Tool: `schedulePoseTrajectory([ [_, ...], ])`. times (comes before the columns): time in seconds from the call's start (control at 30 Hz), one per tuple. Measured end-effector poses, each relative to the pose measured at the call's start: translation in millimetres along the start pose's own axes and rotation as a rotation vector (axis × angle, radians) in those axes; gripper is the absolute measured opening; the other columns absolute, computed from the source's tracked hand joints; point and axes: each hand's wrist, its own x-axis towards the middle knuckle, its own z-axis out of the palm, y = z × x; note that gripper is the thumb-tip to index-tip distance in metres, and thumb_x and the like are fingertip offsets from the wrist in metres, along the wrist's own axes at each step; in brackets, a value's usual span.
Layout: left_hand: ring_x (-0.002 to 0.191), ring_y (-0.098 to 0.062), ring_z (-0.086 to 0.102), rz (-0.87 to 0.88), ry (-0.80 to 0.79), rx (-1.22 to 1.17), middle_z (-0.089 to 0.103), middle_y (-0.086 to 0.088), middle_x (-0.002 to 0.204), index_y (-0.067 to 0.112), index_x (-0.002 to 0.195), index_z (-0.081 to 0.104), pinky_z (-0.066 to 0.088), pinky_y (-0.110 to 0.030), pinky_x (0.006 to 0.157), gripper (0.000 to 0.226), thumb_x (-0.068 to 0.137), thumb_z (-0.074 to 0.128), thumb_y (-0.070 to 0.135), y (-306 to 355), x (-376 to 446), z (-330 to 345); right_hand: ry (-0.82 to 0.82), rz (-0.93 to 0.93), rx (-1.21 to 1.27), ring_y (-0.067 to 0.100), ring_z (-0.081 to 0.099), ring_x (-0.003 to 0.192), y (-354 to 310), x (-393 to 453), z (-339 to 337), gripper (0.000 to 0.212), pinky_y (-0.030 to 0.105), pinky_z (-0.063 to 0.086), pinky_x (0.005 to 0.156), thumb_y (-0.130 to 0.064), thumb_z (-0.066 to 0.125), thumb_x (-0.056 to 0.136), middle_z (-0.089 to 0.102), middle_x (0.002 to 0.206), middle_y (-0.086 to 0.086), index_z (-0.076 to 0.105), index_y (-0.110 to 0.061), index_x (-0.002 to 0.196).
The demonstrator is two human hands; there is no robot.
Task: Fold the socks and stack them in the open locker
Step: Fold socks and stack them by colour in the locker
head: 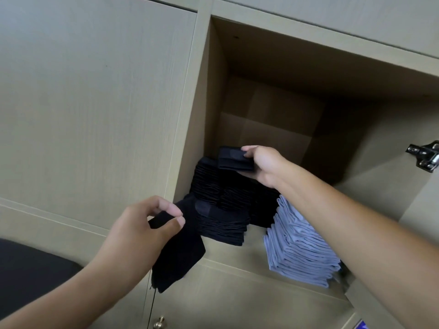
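Observation:
My right hand reaches into the open locker and grips a folded black sock just above the tall black sock stack at the left rear. A lower black stack sits in front of it. A light blue sock stack stands to the right, partly behind my right forearm. My left hand is outside the locker at its left front edge, pinching the top of an unfolded black sock that hangs down.
A cardboard box fills the back of the locker. A metal hinge sits on the right wall. Closed beige doors are at left and above. A small knob is on the lower door. A dark surface lies at lower left.

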Motion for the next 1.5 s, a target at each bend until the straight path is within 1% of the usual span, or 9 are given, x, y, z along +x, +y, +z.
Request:
schedulePoseTrajectory([
  [0.17, 0.062, -0.015, 0.067, 0.003, -0.001, 0.013, 0.068, 0.018, 0.079, 0.041, 0.077, 0.069, 0.047, -0.029, 0.059, 0.024, 0.089, 0.075, 0.021, -4.4, 3.1, 0.7, 0.011, 0.049, -0.118, 0.017, 0.062, 0.082, -0.8, 38.4, 17.2, 0.015, 0.025, 0.05, 0.053, -0.004, 0.055, 0.098, 0.061, 0.107, 0.007, 0.062, -0.016, 0.094],
  [0.33, 0.057, -0.012, 0.064, 0.007, -0.019, 0.016, 0.068, 0.017, 0.081, 0.041, 0.081, 0.07, 0.048, -0.032, 0.06, 0.02, 0.088, 0.075, 0.023, -6.9, 2.7, -1.4, -0.04, -0.007, -0.27, 0.015, 0.062, 0.101, 2.4, 58.8, 32.6, 0.04, 0.02, 0.048, 0.054, -0.002, 0.06, 0.098, 0.064, 0.128, 0.004, 0.057, -0.013, 0.137],
  [0.47, 0.062, -0.015, 0.068, 0.003, -0.023, 0.024, 0.069, 0.018, 0.083, 0.042, 0.082, 0.07, 0.05, -0.032, 0.062, 0.017, 0.087, 0.074, 0.026, -6.6, 1.3, -4.2, -0.045, -0.074, -0.413, 0.022, 0.063, 0.114, 2.0, 66.9, 38.1, 0.045, 0.02, 0.052, 0.055, -0.001, 0.069, 0.093, 0.062, 0.134, 0.012, 0.058, -0.004, 0.136],
  [0.7, 0.055, -0.006, 0.063, -0.012, -0.047, 0.034, 0.068, 0.02, 0.082, 0.041, 0.082, 0.07, 0.045, -0.023, 0.054, 0.017, 0.087, 0.075, 0.026, -9.1, 0.7, -6.4, -0.076, -0.172, -0.853, 0.019, 0.057, 0.086, -1.3, 76.7, 32.9, 0.032, 0.029, 0.048, 0.079, -0.012, 0.071, 0.093, 0.064, 0.111, 0.012, 0.066, 0.001, 0.122],
  [0.83, 0.061, -0.014, 0.069, -0.014, -0.065, 0.048, 0.07, 0.018, 0.086, 0.041, 0.081, 0.068, 0.05, -0.023, 0.054, 0.023, 0.087, 0.077, 0.02, -10.7, 0.4, -6.6, -0.138, -0.17, -1.086, 0.024, 0.057, 0.125, -2.1, 70.8, 33.8, 0.046, 0.031, 0.044, 0.109, -0.021, 0.07, 0.095, 0.06, 0.137, 0.013, 0.06, -0.002, 0.136],
  [1.0, 0.069, -0.024, 0.073, -0.001, -0.104, 0.077, 0.07, 0.015, 0.088, 0.039, 0.084, 0.067, 0.059, -0.037, 0.064, 0.03, 0.086, 0.078, 0.012, -6.2, 1.2, -9.3, -0.102, -0.224, -1.008, 0.025, 0.05, 0.133, -8.4, 64.2, 24.5, 0.055, 0.026, 0.038, 0.105, -0.025, 0.073, 0.093, 0.055, 0.144, 0.01, 0.055, -0.005, 0.142],
  [1.13, 0.069, -0.016, 0.074, -0.006, -0.119, 0.013, 0.074, 0.007, 0.082, 0.031, 0.095, 0.065, 0.056, -0.026, 0.053, 0.03, 0.087, 0.076, 0.005, 0.7, 2.3, -11.2, -0.015, -0.403, -0.825, 0.016, 0.061, 0.113, -2.9, 48.4, 16.5, 0.024, 0.02, 0.039, 0.091, -0.021, 0.074, 0.092, 0.068, 0.115, 0.001, 0.071, -0.017, 0.115],
  [1.23, 0.067, -0.016, 0.073, -0.004, -0.125, 0.005, 0.075, 0.004, 0.079, 0.03, 0.102, 0.062, 0.061, -0.036, 0.057, 0.034, 0.087, 0.074, 0.002, 7.5, 1.3, -11.7, 0.009, -0.55, -0.644, 0.01, 0.064, 0.09, 17.3, 19.7, 7.9, 0.008, 0.021, 0.044, 0.084, -0.018, 0.072, 0.091, 0.07, 0.091, -0.005, 0.073, -0.026, 0.094],
  [1.5, 0.069, -0.02, 0.074, -0.006, -0.167, -0.028, 0.077, 0.001, 0.083, 0.028, 0.105, 0.062, 0.062, -0.034, 0.057, 0.04, 0.082, 0.08, 0.001, 16.0, -2.2, -12.3, -0.455, -0.406, -0.397, 0.022, 0.072, 0.101, 64.3, -96.0, 2.5, 0.022, 0.035, 0.057, 0.087, -0.026, 0.059, 0.102, 0.076, 0.111, 0.005, 0.063, -0.014, 0.12],
])
